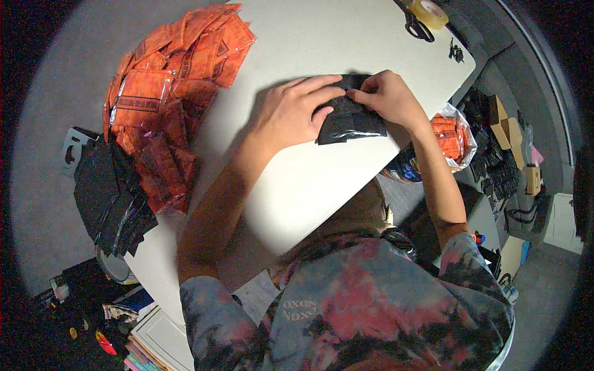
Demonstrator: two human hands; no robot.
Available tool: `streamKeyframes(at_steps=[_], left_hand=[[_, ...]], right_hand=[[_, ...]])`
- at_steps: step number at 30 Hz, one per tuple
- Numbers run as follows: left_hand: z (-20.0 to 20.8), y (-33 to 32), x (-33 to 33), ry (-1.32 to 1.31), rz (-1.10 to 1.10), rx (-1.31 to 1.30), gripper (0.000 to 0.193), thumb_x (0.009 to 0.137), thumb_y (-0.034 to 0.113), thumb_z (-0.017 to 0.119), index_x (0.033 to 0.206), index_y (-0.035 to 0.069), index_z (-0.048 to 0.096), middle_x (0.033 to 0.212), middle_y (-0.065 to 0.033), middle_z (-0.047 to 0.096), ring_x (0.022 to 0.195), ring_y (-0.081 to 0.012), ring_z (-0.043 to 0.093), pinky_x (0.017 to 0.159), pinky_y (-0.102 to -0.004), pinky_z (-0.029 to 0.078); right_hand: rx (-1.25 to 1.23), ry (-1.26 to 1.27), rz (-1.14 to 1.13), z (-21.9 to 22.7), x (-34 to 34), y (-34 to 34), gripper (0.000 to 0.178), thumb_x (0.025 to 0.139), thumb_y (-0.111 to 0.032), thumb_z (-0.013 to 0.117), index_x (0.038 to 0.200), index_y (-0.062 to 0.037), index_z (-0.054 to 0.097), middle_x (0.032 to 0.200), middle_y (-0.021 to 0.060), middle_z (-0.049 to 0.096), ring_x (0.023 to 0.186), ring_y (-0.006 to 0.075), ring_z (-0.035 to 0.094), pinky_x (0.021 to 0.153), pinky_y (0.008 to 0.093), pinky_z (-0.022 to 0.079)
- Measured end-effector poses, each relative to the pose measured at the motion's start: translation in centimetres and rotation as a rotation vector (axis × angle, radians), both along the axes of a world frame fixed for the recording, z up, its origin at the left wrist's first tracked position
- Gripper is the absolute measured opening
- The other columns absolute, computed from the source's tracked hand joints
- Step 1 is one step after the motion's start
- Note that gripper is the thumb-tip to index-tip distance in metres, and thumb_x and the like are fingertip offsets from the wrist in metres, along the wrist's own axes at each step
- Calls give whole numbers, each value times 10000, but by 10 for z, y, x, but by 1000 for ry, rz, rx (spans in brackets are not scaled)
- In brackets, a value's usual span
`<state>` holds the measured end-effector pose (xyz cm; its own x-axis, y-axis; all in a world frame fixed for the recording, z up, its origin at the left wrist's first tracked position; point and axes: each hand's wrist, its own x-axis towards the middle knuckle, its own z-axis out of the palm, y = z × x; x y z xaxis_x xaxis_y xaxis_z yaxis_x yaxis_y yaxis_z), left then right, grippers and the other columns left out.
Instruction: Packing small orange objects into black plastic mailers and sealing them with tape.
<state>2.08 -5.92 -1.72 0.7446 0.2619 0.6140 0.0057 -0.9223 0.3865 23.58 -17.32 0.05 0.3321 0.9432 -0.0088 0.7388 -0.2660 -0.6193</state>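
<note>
Fingers of the left hand [296, 108] spread loosely across the pouch's left side, thumb angled apart; those of the right hand [394, 102] curl inward at its top right, thumb against it — whether they pinch any film, I can't tell. And the glossy black plastic pouch [354, 126] itself? It lies flat on the white table [291, 198], at one o'clock from mid-view. Looks light, soft and slippery, likely to crease rather than break — I'd press one side flat and take hold by an upper corner. Now, what's hidden: the left hand covers its upper left, the knuckles shade the top edge, and its opaque skin conceals any contents. Glare along the lower edge blurs seam from fold.
</note>
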Motion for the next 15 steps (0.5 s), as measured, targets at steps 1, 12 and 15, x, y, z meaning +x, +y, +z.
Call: streamKeyframes(at_steps=[1, 12, 15], left_hand=[[1, 1, -1, 38, -34, 99, 309, 835, 114, 751, 1138, 162, 792, 1174, 18, 772, 960, -207, 702, 901, -348, 591], [7, 12, -9, 293, -99, 123, 338, 842, 101, 679, 1122, 224, 822, 1259, 94, 748, 1055, -192, 658, 939, -349, 586], [6, 14, -9, 288, -123, 98, 351, 829, 94, 681, 1128, 216, 819, 1268, 85, 745, 1074, -207, 656, 953, -355, 580]], right_hand=[[17, -41, 2, 0, 0, 0, 393, 836, -371, 813, 792, 18, 781, 637, 201, 684, 572, 278, 685, 607, 414, 547], [-65, -137, -4, 16, -1, -1, 460, 822, -434, 846, 761, 15, 768, 631, 221, 671, 577, 342, 683, 622, 445, 553], [-68, -170, 12, 18, 1, -3, 450, 822, -425, 848, 777, 15, 767, 637, 211, 674, 582, 353, 682, 627, 453, 553]])
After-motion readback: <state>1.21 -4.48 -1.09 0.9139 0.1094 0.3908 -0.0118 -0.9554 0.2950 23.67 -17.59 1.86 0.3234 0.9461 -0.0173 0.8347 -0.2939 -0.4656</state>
